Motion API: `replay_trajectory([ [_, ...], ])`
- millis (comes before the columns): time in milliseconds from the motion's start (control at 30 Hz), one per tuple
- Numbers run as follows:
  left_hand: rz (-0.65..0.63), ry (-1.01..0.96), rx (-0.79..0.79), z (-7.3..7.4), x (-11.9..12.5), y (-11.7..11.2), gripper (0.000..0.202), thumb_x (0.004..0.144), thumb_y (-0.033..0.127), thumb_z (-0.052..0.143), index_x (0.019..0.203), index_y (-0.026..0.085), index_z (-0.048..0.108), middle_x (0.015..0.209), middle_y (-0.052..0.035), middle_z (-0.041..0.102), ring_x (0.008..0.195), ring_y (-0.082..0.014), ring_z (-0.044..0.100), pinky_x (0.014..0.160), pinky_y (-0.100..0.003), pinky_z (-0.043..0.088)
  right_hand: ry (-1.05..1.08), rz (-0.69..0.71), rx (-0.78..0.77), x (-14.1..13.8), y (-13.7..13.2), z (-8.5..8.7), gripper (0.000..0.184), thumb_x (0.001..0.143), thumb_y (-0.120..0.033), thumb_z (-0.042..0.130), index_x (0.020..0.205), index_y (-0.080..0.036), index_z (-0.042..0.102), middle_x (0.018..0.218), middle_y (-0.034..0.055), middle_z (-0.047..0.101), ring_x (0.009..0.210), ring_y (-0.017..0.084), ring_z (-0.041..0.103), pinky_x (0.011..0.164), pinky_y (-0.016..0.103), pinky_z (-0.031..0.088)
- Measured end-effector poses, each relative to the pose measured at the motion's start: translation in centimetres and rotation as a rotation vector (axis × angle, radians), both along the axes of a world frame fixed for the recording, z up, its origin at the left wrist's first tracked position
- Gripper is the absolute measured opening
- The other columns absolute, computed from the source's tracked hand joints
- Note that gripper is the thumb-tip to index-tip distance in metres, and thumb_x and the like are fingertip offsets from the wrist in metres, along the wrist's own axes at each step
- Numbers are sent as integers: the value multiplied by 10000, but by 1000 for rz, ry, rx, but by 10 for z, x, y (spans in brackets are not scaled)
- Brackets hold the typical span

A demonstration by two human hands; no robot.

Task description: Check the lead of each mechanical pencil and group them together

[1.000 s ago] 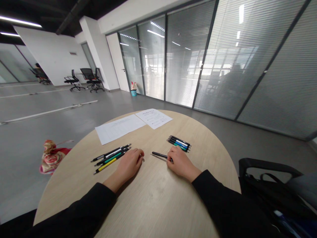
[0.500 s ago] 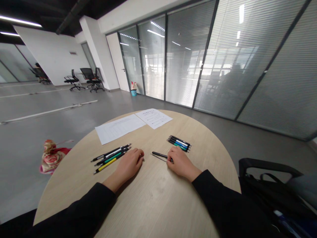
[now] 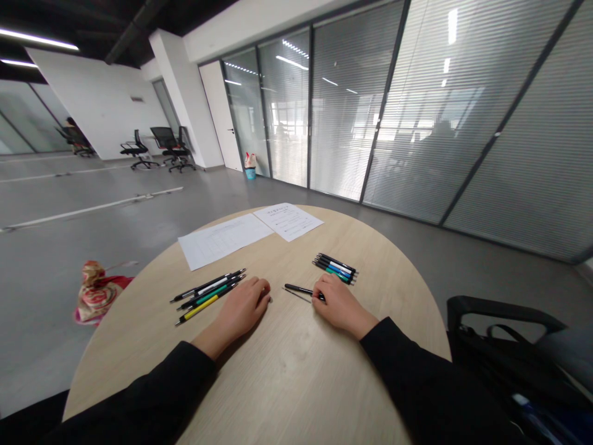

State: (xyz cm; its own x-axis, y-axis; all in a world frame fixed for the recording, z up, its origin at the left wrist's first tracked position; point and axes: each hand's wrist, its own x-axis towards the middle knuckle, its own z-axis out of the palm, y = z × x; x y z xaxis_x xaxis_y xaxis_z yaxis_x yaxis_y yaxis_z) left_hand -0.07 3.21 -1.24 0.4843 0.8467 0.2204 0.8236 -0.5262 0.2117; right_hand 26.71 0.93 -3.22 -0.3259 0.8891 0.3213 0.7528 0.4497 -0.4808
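On the round wooden table rests my left hand [image 3: 245, 307], fingers curled closed. A tiny pale spot shows by its fingertips, too small to name. Left of it lie several long pens [image 3: 210, 288] side by side, black with white, green and yellow barrels. My right hand [image 3: 340, 306] is closed on the end of a black pen [image 3: 298, 288], whose other end points left. A thin dark rod [image 3: 295, 295] lies alongside that pen; whether my fingers hold it too is unclear. Just beyond the right hand sits a row of several shorter black, white, blue and green pens [image 3: 335, 267].
Two printed paper sheets [image 3: 227, 238] lie at the table's far side. A black chair [image 3: 504, 315] with a bag stands close on the right. A red and beige cloth bundle [image 3: 95, 293] is on the floor at left. Glass partitions [image 3: 343, 111] rise behind.
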Motion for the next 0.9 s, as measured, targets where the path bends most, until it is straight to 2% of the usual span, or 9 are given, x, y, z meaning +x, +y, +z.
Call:
replay_trajectory([
  [267, -2, -7, -14, 4, 2, -2, 107, 930, 260, 500, 916, 201, 588, 920, -79, 629, 870, -239, 596, 789, -356, 459, 58, -17, -42, 2, -1, 7, 118, 846, -84, 607, 761, -167, 616, 869, 47, 604, 906, 188, 548, 821, 298, 407],
  [500, 7, -6, -47, 3, 0, -1, 135, 934, 287, 500, 943, 194, 598, 939, -80, 626, 879, -239, 589, 801, -356, 461, 124, -22, -77, 8, 7, -2, 57, 841, -158, 650, 842, -172, 594, 864, 21, 605, 849, 172, 539, 781, 286, 396],
  [600, -8, -24, -39, 0, -3, 1, 149, 934, 306, 507, 961, 193, 600, 983, -85, 617, 912, -244, 592, 832, -366, 467, 161, -34, -83, 10, 9, -4, 92, 863, -209, 656, 926, -167, 603, 889, 28, 615, 855, 175, 548, 787, 291, 405],
  [900, -27, -17, -17, 2, -11, 1, 427, 887, 443, 602, 1219, 182, 543, 1235, -124, 564, 1132, -294, 554, 1007, -451, 441, 155, -46, -134, 15, 8, -2, 233, 892, -267, 644, 1091, -147, 637, 919, 51, 631, 870, 188, 569, 798, 307, 425],
])
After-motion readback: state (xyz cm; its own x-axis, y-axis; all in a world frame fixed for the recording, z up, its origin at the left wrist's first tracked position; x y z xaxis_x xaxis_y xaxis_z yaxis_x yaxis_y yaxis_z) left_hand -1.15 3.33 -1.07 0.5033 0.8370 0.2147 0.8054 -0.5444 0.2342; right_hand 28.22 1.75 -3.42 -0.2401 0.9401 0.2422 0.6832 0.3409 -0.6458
